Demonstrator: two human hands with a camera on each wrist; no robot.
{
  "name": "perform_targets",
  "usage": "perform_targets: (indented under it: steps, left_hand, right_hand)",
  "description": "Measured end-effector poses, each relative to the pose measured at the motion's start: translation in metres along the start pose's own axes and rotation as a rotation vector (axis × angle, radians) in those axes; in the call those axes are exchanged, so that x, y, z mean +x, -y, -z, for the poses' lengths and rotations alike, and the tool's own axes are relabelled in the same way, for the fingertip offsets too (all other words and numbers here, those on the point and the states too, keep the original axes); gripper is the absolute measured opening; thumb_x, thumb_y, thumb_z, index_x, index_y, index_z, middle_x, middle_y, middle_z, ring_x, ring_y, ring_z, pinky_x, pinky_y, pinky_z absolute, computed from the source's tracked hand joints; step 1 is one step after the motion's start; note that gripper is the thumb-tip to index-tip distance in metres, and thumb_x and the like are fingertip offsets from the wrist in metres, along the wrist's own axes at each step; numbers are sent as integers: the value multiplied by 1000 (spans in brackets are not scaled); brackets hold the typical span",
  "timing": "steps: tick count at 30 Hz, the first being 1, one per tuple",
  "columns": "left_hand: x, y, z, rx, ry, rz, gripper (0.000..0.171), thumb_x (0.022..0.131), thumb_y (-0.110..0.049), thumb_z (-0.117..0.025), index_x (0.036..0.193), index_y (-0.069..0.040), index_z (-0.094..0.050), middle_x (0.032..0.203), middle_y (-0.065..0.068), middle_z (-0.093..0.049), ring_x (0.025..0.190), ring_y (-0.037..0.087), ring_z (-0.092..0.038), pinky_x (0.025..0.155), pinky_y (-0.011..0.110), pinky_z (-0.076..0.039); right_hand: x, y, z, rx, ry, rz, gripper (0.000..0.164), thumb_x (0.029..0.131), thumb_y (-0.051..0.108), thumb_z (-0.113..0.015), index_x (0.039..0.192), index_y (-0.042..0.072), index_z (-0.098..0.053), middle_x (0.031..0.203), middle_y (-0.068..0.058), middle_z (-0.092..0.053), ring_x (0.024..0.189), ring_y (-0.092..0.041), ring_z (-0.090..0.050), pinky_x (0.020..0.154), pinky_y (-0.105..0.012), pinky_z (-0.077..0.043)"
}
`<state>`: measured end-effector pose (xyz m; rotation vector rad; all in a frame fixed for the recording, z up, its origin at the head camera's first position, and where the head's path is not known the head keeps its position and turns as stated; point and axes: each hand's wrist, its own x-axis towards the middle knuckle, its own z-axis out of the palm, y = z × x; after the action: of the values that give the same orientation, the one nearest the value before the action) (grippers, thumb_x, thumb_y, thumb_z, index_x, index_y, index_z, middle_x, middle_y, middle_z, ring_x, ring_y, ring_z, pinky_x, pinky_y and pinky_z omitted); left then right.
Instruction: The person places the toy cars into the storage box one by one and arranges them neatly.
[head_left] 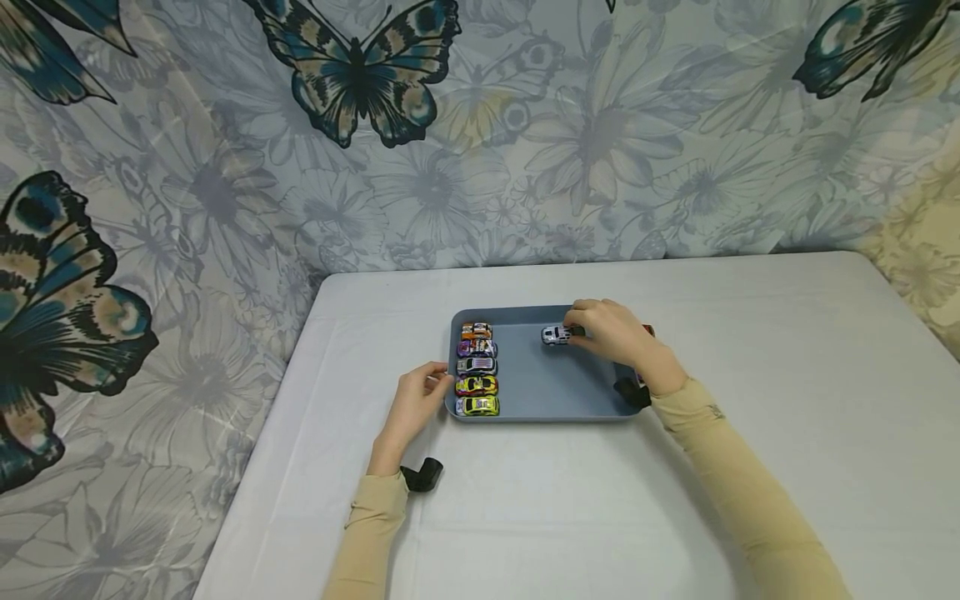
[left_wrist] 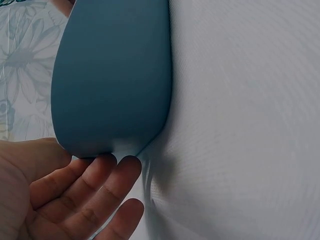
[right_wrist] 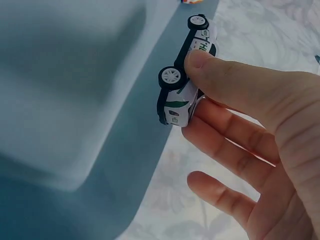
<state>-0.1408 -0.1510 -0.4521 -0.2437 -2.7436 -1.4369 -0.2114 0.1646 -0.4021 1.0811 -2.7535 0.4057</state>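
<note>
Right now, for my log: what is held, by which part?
Right hand pinches white toy car, thumb between wheels. Left hand touches tray at left end; grip unclear.

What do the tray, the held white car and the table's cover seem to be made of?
Tray: probably moulded plastic, satin, from its smooth, even surface and rounded corners.
White car: smooth, slightly shiny painted body with printed lettering; metal or plastic underneath, unclear.
Cover: likely woven fabric, matte, from its fine texture and folds.

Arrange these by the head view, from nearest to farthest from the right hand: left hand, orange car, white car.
1. White car: held in the right hand.
2. Orange car: far left corner of the tray.
3. Left hand: at the tray's left edge.
</note>
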Motion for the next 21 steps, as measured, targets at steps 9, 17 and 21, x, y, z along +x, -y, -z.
perform_targets:
  steps: [9, 17, 21]
  left_hand:
    - [0, -1, 0, 2, 4, -4, 25, 90, -10, -60, 110, 6, -63, 93, 13, -65, 77, 21, -62, 70, 32, -53]
    - [0, 0, 1, 4, 1, -7, 24, 90, -10, -60, 109, 5, -63, 92, 12, -65, 76, 20, -62, 69, 32, -53]
    - [1, 0, 1, 0, -5, -10, 24, 90, -9, -61, 109, 5, -63, 91, 12, -65, 75, 20, -62, 69, 32, -53]
  right_hand:
    - [19, 3, -10, 10, 19, 11, 19, 73, 10, -79, 88, 6, -69, 85, -6, -62, 72, -20, -60, 69, -40, -49]
    - [31, 6, -18, 7, 49, 6, 18, 74, 11, -78, 90, 6, -70, 86, -7, -62, 73, -21, -59, 69, -39, -49]
    - [36, 10, -20, 1, 63, -8, 17, 74, 11, -78, 89, 6, -70, 86, -7, -62, 74, -22, -60, 71, -39, -50]
